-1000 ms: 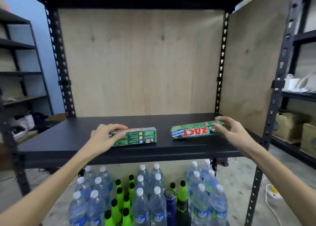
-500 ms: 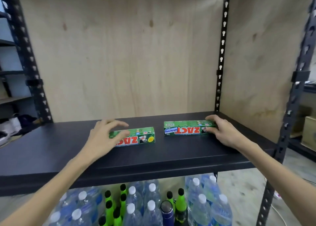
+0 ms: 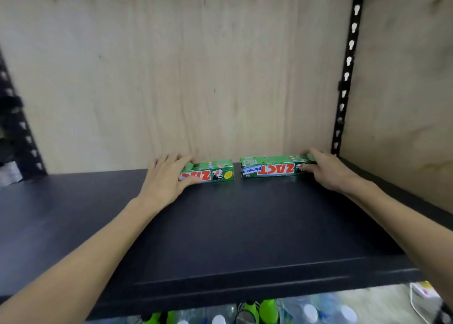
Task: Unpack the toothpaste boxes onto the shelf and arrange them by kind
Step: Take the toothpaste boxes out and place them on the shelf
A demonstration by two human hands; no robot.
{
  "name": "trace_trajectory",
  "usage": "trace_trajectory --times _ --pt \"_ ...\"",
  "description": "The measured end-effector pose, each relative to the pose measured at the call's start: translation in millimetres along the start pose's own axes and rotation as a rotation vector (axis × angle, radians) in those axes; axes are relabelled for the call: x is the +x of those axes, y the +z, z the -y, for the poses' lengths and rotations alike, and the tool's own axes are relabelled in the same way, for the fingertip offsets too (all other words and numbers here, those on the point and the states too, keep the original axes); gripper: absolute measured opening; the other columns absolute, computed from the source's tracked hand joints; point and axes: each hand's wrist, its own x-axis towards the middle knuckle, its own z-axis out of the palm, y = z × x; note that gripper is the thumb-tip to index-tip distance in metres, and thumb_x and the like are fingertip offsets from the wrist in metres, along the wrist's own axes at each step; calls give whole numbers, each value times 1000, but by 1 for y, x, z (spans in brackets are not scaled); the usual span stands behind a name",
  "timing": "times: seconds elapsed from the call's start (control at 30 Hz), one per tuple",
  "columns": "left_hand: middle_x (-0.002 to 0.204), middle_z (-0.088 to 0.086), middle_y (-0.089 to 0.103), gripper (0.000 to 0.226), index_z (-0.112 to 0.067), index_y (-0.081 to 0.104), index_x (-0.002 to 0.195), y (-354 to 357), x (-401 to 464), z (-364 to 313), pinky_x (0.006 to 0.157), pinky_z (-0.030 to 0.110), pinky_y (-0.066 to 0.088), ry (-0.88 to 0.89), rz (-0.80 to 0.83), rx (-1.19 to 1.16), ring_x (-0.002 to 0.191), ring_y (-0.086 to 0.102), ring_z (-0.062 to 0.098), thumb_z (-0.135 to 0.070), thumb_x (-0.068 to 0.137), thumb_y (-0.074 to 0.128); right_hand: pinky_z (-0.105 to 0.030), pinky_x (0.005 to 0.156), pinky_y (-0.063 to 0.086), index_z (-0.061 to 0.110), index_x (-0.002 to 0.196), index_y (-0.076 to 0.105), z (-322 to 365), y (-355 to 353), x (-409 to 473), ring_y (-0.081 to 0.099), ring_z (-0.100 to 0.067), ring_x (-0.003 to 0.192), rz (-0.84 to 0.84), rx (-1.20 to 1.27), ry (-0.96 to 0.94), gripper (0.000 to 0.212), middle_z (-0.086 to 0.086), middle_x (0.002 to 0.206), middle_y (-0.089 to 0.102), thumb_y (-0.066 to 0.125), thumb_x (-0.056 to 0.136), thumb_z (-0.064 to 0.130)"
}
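Observation:
Two green ZACT toothpaste boxes lie end to end at the back of the black shelf (image 3: 245,225), against the plywood back panel. My left hand (image 3: 166,179) grips the left end of the shorter box (image 3: 215,173), fingers over its top and thumb on its front. My right hand (image 3: 328,171) holds the right end of the longer "Whitening" box (image 3: 272,167) the same way. A small gap separates the two boxes. Both labels read upside down.
Plywood panels (image 3: 171,78) close the shelf's back and right side. Black perforated uprights (image 3: 345,73) stand at the rear corners. Water bottles and green bottles (image 3: 267,311) show below the shelf's front edge.
Both hands have pushed their boxes from the shelf's front back to the rear panel. The left box turned so its ZACT face looks forward. The camera moved closer.

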Motion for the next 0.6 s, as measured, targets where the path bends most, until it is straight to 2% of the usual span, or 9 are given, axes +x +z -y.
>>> trace_trajectory --times 0.1,0.33,0.47,0.6 --pt "119 -1 54 48 -29 59 125 18 18 3 93 37 32 1 -16 -15 114 48 26 -61 90 56 -31 94 37 12 135 51 -4 5 20 52 -36 120 -7 -19 12 39 -24 131 53 61 99 21" --pt "112 0 45 44 -35 60 123 41 48 -2 95 38 35 21 -68 -15 107 42 25 -62 88 57 -37 100 38 9 130 50 -13 14 48 49 -36 117 -30 -25 28 34 -22 129 50 59 99 20" --pt "112 1 52 42 -29 63 121 44 57 -9 92 39 37 70 -86 40 106 49 25 -57 90 60 -37 101 37 10 131 50 -12 18 54 46 -37 122 -37 -36 19 34 -22 130 51 59 99 19" --pt "111 1 55 41 -26 62 121 41 57 -15 89 39 39 80 -100 89 104 52 25 -54 90 61 -40 103 39 10 134 48 -7 19 49 47 -37 119 -40 -27 51 33 -23 130 49 53 102 19"
